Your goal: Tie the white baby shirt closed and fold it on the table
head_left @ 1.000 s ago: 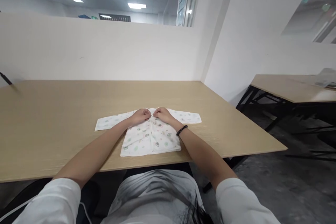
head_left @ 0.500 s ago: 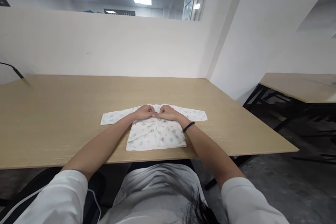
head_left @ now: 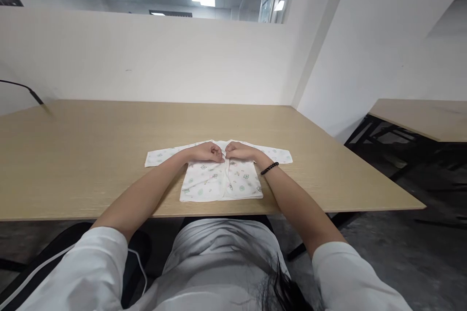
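A small white baby shirt [head_left: 207, 182] with a green and pink print lies flat on the wooden table [head_left: 109, 155], its long sleeves spread to both sides and its hem towards me. Down its middle runs a front opening. My left hand [head_left: 207, 152] is closed, its fingertips pinching the cloth at the upper part of that opening. Just to its right, my right hand [head_left: 239, 150] pinches the other edge, with a narrow gap between the two hands. A black beaded bracelet [head_left: 269, 168] circles my right wrist. The fingers cover part of the chest of the shirt.
A white wall [head_left: 175, 63] with a window above it rises behind the table. At the far left a thin black stalk [head_left: 35, 96] reaches over the table's edge. Another table [head_left: 419, 119] with black legs stands to the right.
My hands have drawn slightly apart at the front opening, the right fingers no longer overlapping the left. The view has shifted a little; the shirt still lies flat.
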Tool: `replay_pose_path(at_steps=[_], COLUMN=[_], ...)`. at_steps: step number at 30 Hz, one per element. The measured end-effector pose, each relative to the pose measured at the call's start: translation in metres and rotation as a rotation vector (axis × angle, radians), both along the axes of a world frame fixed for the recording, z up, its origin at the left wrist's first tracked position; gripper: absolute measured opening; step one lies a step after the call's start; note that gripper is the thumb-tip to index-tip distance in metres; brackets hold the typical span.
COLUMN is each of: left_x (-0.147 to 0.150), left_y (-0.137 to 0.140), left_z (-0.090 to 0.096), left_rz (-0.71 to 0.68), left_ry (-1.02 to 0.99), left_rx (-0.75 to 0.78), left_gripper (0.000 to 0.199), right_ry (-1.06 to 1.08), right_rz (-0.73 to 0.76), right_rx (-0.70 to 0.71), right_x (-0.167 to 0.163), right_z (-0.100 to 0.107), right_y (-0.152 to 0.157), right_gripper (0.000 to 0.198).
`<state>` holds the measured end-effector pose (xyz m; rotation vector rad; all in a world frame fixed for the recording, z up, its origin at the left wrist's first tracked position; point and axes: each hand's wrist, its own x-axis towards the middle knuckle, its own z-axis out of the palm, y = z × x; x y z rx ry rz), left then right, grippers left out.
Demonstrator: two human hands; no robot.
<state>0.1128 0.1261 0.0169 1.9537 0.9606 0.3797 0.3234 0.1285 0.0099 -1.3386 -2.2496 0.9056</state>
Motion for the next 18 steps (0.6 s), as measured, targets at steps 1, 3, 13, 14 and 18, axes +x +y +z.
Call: replay_pose_path(at_steps=[1,3,13,14,18], left_x=[0.000,0.000,-0.002,-0.004,-0.009], left_y=[0.001,0.003,0.010,0.010,0.013], left_z=[-0.002,-0.005,-0.011,-0.011,-0.010], left_rz=[0.001,0.012,0.006,0.001,0.008], left_ry=[-0.002,-0.002,-0.020,-0.029,-0.053], left_rx=[-0.003,-0.008,-0.089,-0.100,-0.142], left_gripper=[0.029,0.030,0.023,0.023,0.029], right_ry=[0.004,0.011,0.094,0.101,0.126], right_rz=[0.027,0.089,0.245,0.249,0.252], right_rx=[-0.022,-0.070,-0.164,-0.165,-0.165], right_x=[0.001,0.003,0.006,0.006,0.006], right_z=[0.000,0.001,-0.002,-0.001,0.000], right_y=[0.001,0.004,0.010,0.011,0.011], right_gripper=[0.018,0.015,0.014,0.015,0.017])
